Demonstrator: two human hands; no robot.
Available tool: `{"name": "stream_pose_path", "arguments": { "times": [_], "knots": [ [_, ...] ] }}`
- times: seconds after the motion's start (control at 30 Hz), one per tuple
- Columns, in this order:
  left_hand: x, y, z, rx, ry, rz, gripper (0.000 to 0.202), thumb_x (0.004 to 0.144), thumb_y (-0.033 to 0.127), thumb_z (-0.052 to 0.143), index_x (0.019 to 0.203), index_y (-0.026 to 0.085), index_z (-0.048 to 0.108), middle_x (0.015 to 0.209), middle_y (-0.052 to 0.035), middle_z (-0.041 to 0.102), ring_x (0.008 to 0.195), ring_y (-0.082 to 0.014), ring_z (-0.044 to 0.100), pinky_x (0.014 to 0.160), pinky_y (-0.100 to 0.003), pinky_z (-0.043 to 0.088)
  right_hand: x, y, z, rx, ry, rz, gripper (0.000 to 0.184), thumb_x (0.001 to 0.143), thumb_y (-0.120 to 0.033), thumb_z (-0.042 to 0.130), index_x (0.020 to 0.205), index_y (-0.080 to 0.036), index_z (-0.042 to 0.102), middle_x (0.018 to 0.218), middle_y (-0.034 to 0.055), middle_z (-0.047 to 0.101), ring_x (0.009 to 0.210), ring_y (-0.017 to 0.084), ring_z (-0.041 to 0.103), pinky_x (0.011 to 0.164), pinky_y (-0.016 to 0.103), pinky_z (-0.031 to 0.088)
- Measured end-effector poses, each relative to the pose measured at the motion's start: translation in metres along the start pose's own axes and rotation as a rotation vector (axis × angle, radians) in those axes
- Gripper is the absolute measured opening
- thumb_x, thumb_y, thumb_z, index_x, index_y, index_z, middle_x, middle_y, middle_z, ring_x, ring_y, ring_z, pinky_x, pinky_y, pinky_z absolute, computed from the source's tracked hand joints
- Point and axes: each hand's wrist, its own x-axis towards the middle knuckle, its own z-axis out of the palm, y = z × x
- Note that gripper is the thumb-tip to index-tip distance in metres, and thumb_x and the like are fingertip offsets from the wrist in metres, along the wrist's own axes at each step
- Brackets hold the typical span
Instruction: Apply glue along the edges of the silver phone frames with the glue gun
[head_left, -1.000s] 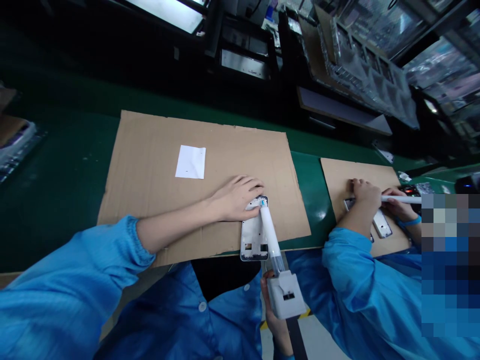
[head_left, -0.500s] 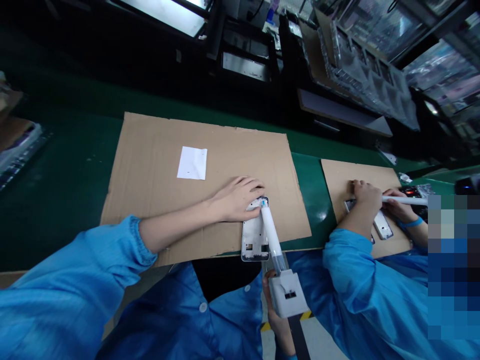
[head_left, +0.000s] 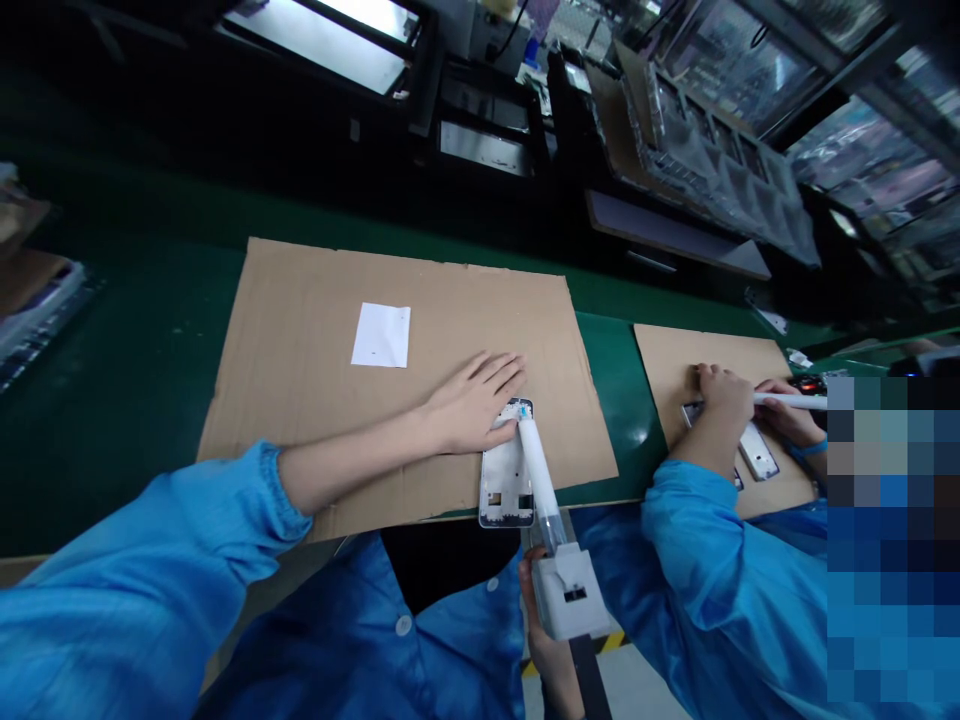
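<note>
My left hand [head_left: 480,405] lies palm down with its fingers stretched out, at the upper end of a phone frame [head_left: 504,480]. Its thumb rests across the frame. The frame is a pale metal plate with a dark rim and square cut-outs, and its lower end reaches the front edge of the cardboard sheet [head_left: 292,330]. Low down, my right hand [head_left: 551,665] is wrapped round a white tool with a long tube [head_left: 540,465]. The tube's blue-marked tip is at the frame's upper part, close to my left thumb. The tool's body hides part of my right hand.
A white square of paper [head_left: 381,336] lies on the cardboard. On the right, a co-worker's hands [head_left: 726,392] are over metal frames [head_left: 757,450] on another cardboard sheet. Dark racks [head_left: 480,130] and clear plastic trays [head_left: 720,160] stand behind. Stacked material [head_left: 34,300] is at the left.
The fingers of my left hand have straightened from their curl round the frame's upper end. The tool's tip stays at the frame's upper part. The whole view has shifted slightly.
</note>
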Motion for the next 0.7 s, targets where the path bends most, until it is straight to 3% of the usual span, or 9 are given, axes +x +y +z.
{"name": "stream_pose_path", "arguments": {
  "times": [0.2,0.33,0.53,0.7],
  "knots": [
    [0.0,0.0,0.001,-0.004,-0.002,0.004,0.079,0.119,0.055,0.042,0.186,0.012,0.04,0.196,-0.0204,0.034,0.187,-0.0372,0.027,0.153,-0.06,0.014,0.001,0.0,-0.002,-0.012,-0.002,-0.006,0.061,0.115,-0.012,0.025,0.156,-0.013,0.071,0.147,0.0269,0.071,0.131,0.035,0.076,0.099,0.05,0.069],
    [-0.001,0.0,0.001,-0.011,0.005,0.001,0.08,0.119,0.055,0.045,0.187,0.014,0.039,0.196,-0.0191,0.035,0.186,-0.0371,0.028,0.153,-0.06,0.016,0.002,0.003,0.0,-0.012,0.01,-0.016,0.057,0.115,-0.013,0.03,0.154,-0.013,0.071,0.144,0.0278,0.072,0.128,0.035,0.077,0.099,0.05,0.068],
    [0.0,0.0,0.001,0.013,-0.018,0.001,0.079,0.122,0.057,0.035,0.185,0.009,0.041,0.197,-0.0212,0.032,0.188,-0.0356,0.024,0.153,-0.058,0.012,0.002,0.0,0.002,0.012,-0.003,-0.011,0.061,0.114,-0.012,0.028,0.156,-0.012,0.072,0.148,0.0303,0.069,0.132,0.036,0.075,0.102,0.051,0.067],
    [0.0,0.0,0.002,-0.022,0.008,-0.003,0.08,0.119,0.055,0.043,0.187,0.014,0.039,0.197,-0.019,0.034,0.187,-0.0373,0.028,0.153,-0.061,0.016,0.006,0.005,0.011,0.135,0.037,-0.062,0.06,0.116,-0.026,0.03,0.156,-0.01,0.072,0.139,0.0362,0.069,0.122,0.039,0.073,0.098,0.053,0.061]
  ]
}}
